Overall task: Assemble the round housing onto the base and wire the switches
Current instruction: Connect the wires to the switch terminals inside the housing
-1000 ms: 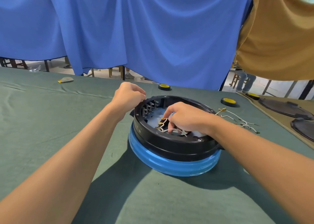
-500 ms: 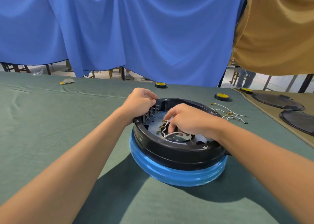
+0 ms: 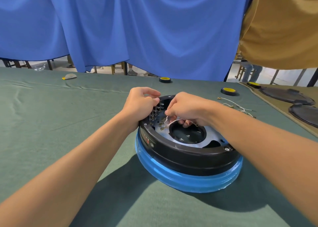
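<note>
- The surface (image 3: 51, 123) wears green cloth; a blue curtain (image 3: 154, 28) and an ochre cloth (image 3: 284, 28) hang beyond its far edge.
- A tape roll (image 3: 228, 90) and loose wires (image 3: 239, 107) lie toward its far right.
- The round housing (image 3: 180, 151) sits flat on the blue base (image 3: 189, 180), right of centre, open side up.
- The left hand (image 3: 139, 104) grips its far-left rim; the right hand (image 3: 187, 109) pinches a white wire (image 3: 173, 121) inside.

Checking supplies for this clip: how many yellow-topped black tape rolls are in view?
3. One roll at the green cloth's far edge; one further right, near the loose wires; one on the tan mat's far corner. More could be hidden off-frame.
</note>
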Motion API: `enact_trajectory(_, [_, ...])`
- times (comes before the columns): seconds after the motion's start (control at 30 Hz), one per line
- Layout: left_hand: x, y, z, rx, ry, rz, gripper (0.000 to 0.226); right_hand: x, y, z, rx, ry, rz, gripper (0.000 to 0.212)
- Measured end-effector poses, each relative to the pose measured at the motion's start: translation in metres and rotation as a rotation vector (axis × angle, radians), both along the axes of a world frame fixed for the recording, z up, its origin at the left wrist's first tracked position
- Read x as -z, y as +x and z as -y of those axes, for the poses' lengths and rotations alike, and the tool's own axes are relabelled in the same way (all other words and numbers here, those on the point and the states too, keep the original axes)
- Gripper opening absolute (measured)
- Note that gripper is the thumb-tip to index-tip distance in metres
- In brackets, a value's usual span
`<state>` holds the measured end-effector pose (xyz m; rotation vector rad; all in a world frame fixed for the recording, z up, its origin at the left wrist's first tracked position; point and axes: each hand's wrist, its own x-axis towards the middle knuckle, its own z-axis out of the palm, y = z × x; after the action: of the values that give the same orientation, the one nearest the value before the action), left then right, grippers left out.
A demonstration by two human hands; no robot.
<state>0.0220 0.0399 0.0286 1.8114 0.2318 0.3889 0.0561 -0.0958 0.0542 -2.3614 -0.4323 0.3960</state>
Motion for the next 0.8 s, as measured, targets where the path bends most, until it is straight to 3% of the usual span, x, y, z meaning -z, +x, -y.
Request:
enact_trajectory(0.4, [0.0010,-0.0016,0.0014,-0.038,-0.006,0.034,0.016,0.0031,0.0005,0.0005,0.150,0.324,-0.145,0.013])
enact_trajectory(0.8, [0.0007,-0.0028,0.0017,-0.046,0.002,0.032,0.014,0.0062,-0.0029,-0.0028,0.151,0.309,-0.158,0.016])
